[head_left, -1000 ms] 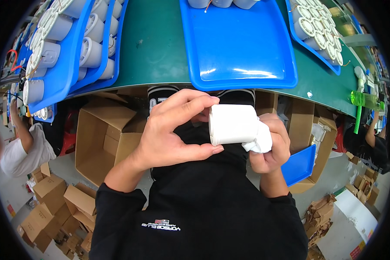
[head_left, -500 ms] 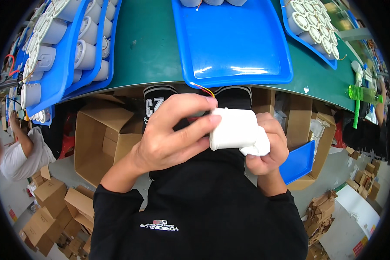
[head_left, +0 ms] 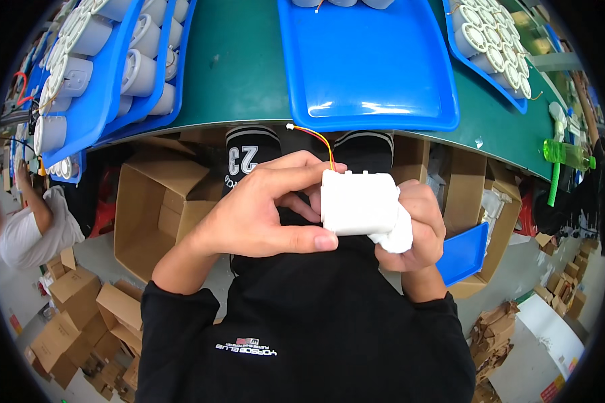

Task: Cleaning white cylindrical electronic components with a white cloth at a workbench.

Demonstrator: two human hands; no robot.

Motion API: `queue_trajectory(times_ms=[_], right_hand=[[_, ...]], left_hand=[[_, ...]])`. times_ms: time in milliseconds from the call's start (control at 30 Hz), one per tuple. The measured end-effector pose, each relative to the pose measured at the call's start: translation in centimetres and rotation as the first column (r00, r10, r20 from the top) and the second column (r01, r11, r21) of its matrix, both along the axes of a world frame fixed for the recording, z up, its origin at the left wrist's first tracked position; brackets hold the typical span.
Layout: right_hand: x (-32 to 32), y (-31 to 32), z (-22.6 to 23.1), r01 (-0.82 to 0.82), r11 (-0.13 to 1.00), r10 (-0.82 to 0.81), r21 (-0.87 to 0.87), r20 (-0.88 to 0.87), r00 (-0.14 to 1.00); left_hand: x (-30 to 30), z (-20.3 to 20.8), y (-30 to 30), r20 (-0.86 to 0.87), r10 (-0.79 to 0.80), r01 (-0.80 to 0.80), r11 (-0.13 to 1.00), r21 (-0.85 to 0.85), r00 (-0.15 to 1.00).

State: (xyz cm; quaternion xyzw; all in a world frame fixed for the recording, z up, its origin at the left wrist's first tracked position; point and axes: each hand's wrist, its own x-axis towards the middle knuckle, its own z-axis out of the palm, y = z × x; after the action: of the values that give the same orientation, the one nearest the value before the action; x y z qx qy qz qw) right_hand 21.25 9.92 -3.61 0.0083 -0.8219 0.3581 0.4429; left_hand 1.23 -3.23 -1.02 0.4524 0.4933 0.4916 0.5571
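Above my lap I hold a white plastic cup-shaped housing (head_left: 357, 203), lying on its side. Red and yellow wires (head_left: 319, 136) with a small white plug rise from its left end. My left hand (head_left: 269, 208) grips that left end, thumb at the lower edge and fingers at the upper edge and behind. In my right hand (head_left: 417, 228) is a bunched white cloth (head_left: 396, 232), pressed against the housing's right end. The right fingers are curled round the cloth and partly hide it.
A blue tray (head_left: 376, 122) lies ahead on the green table (head_left: 238, 80), with several white housings at its far end. Stacked blue trays of similar housings (head_left: 140, 72) stand left, another tray right. A green bottle (head_left: 568, 154) lies right. Cardboard boxes (head_left: 133, 235) stand below; a person sits far left.
My left hand has shifted its grip, the thumb now on the housing's lower edge. The housing has turned slightly, and its wires and plug stand out more freely.
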Motion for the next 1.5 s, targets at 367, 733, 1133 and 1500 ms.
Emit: queue_trajectory(times_ms=[367, 733, 1133, 1500], right_hand=[[-0.2, -0.4, -0.5, 0.068, 0.987, -0.062, -0.147, 0.048, 0.997], [0.2, -0.2, -1.2, 0.111, 0.975, -0.112, -0.194, 0.003, 0.994], [1.4, 1.1, -2.0, 0.116, 0.967, -0.131, -0.227, -0.052, 0.990], [4.4, 2.7, -1.5, 0.323, 0.923, -0.336, -0.210, -0.025, 0.942]], left_hand=[[1.1, -0.4, 0.3, 0.133, 0.206, -0.188, 0.973, -0.133, 0.970], [0.8, 0.2, 0.9, -0.372, 0.199, -0.130, 0.971, 0.201, 0.907], [2.2, 1.0, 3.1, -0.590, 0.364, -0.088, 0.892, 0.443, 0.721], [4.3, 1.6, 6.2, -0.696, 0.457, 0.020, 0.828, 0.560, 0.554]])
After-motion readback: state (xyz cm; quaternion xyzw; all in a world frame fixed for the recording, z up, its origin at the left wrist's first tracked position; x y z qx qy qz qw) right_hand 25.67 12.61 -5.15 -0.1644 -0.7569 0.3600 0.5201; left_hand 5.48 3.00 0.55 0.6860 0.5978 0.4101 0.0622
